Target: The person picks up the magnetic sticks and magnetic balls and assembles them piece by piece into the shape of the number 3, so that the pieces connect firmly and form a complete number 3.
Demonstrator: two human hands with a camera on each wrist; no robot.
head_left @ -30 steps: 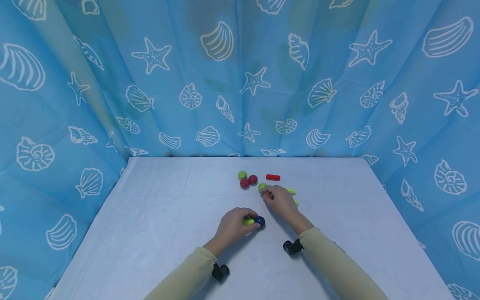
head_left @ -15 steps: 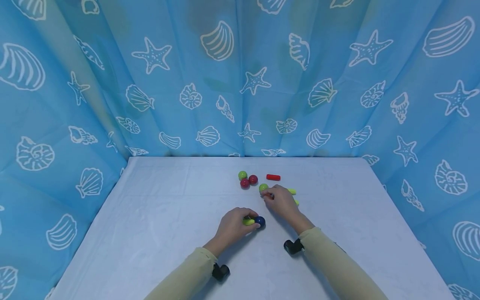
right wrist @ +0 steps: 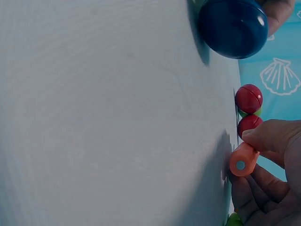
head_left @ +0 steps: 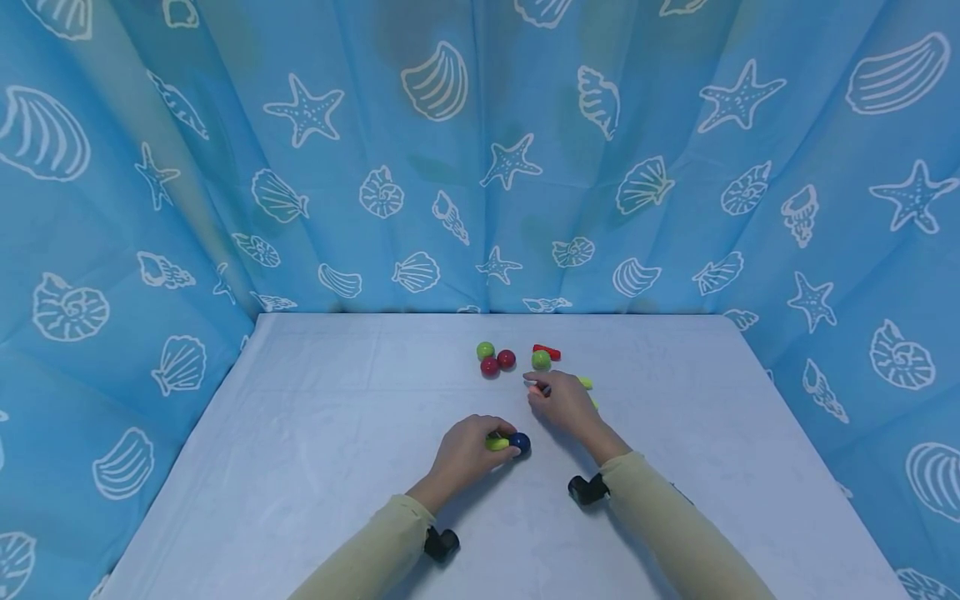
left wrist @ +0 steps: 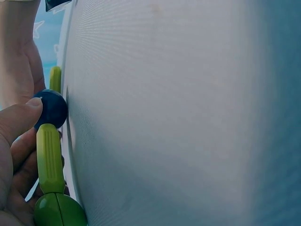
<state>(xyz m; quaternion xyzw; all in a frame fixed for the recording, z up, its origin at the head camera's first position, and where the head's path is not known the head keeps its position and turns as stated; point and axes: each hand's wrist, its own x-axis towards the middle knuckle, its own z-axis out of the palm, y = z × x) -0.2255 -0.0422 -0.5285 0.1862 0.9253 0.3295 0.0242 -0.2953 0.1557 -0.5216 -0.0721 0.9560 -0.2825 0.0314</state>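
Two red balls [head_left: 506,360], two green balls [head_left: 485,351] and one red rod [head_left: 550,352] are lying farther off; left hand [head_left: 467,450] is gripping one blue ball [head_left: 520,443] and yellow-green rod [left wrist: 50,157]; right hand [head_left: 564,402] is pinching one orange rod [right wrist: 245,159] between thumb [right wrist: 269,133] and fingers [right wrist: 270,186]

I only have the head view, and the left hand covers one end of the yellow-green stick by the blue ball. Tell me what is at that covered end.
Observer: The left wrist view shows a green ball meeting the end of the yellow-green stick that is away from the blue ball.
Operator: Describe that green ball's surface.
Observer: A thin seam line runs over it.
Operator: Now give me the near end of the orange stick in the right hand.
Observer: The right wrist view shows a small, round grey disc in the middle of that end.
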